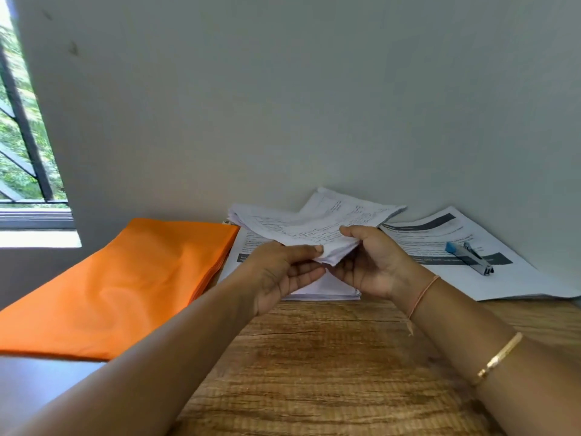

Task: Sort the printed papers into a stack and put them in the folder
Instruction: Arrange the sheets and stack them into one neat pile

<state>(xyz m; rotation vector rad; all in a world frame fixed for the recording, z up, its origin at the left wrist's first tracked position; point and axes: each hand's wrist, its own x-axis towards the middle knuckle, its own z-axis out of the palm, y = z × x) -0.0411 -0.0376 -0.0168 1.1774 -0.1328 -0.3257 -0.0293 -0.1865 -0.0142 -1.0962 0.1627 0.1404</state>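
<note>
Papers (314, 229) limp, creased, pinched by left hand (283, 273), right hand (375, 262) fingers (352, 233); folder (125, 278) smooth orange.

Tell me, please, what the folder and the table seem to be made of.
Folder: probably plastic, perhaps coated card; smooth orange surface with a soft sheen. Table: wood or wood-look laminate; matte brown with dark grain lines, and I cannot tell which.

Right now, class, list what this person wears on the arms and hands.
No sleeves show; both forearms are bare. By the right hand, a thin peach thread circles the wrist, a loose end hanging. Higher up that forearm sits a slim gold bangle. The left hand and its arm show nothing worn.
</note>
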